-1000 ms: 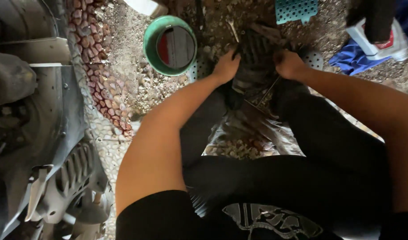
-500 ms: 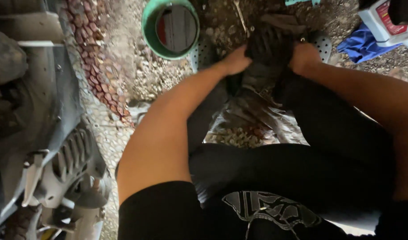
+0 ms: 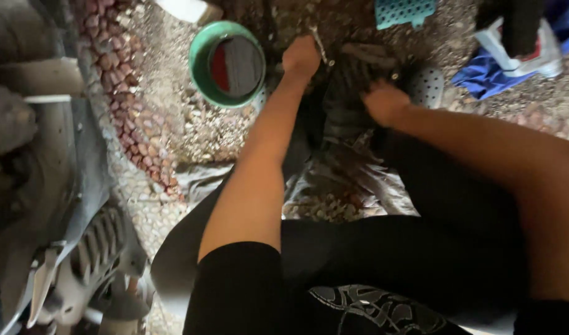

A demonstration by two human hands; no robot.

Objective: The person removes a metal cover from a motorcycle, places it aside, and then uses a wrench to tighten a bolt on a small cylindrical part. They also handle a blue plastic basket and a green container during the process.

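Status of the work: a dark, rubbery sheet-like object (image 3: pixel 352 93) lies on the pebbled floor (image 3: pixel 173 142) in front of the seated person, and both hands are on it. Judged from its crumpled, uneven lie, the handling is under way and not finished; no part of the object appears folded, stacked or set aside.

Left hand (image 3: pixel 302 57): closed into a fist at the far left edge of the dark object, just beside a thin pale rod or stalk (image 3: pixel 320 46) that crosses the fingertips. Whether the fingers clamp the rod, the object or both cannot be told; motion blur hides the contact.

Right hand (image 3: pixel 383 102): curled down onto the right side of the dark object, fingers bent and pressing into it. A firm pinch cannot be confirmed.

Item count, located from the fingers:
- One green bowl (image 3: pixel 227 65) holding a red-and-grey item, left of the left fingers, near but apart.
- One teal perforated piece (image 3: pixel 403 11), beyond the right fingers.
- One pale perforated sandal-like item (image 3: pixel 426 87), just right of the right fingers.
- One blue cloth (image 3: pixel 483 77) with one white container (image 3: pixel 532 53), well to the right.
- One engine-like machine (image 3: pixel 80 260), well back on the left.
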